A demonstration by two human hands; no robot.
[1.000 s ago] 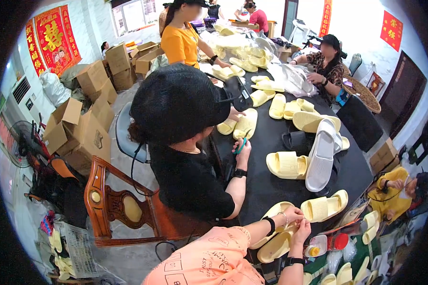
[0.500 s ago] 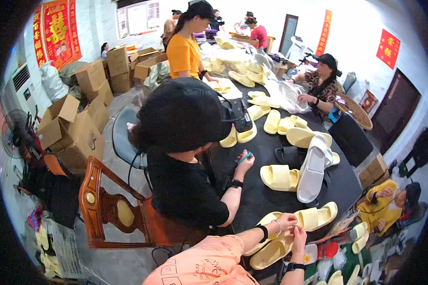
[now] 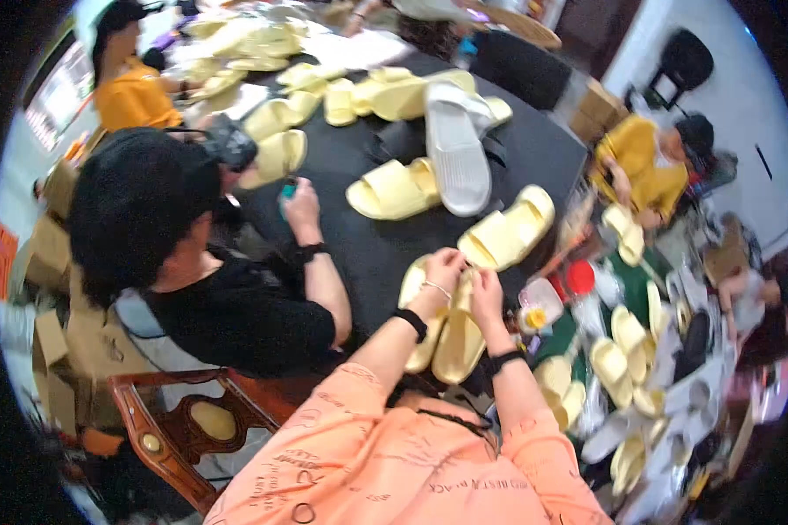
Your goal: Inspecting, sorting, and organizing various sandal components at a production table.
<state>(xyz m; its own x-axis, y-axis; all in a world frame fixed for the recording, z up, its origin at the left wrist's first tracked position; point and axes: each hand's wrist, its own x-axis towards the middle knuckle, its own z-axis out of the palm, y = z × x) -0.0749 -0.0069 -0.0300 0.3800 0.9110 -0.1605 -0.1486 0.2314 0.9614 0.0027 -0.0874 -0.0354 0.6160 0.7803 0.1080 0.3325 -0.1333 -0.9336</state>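
My left hand (image 3: 440,273) and my right hand (image 3: 485,297) meet over a pair of pale yellow slide slippers at the table's near edge. Both sets of fingers are pinched together at the slippers' upper end; whatever is between them is too small to make out. Under my hands lie the right slipper of the pair (image 3: 458,348) and the left slipper (image 3: 418,348), side by side, soles down. Just beyond my fingertips rests another yellow slipper (image 3: 524,220). A dark band circles each of my wrists, and a bracelet shows on the left.
On the black table (image 3: 359,262) lie a grey slipper (image 3: 462,175), a yellow slipper (image 3: 392,190) and several more beyond. At my left sits a co-worker in black (image 3: 236,297) holding a teal object (image 3: 287,191). Right of the table are a red lid (image 3: 580,277) and loose slippers (image 3: 611,367).
The view has swung right and down, so the table and my arms sit higher and further left. My hands remain pinched together over the same slippers.
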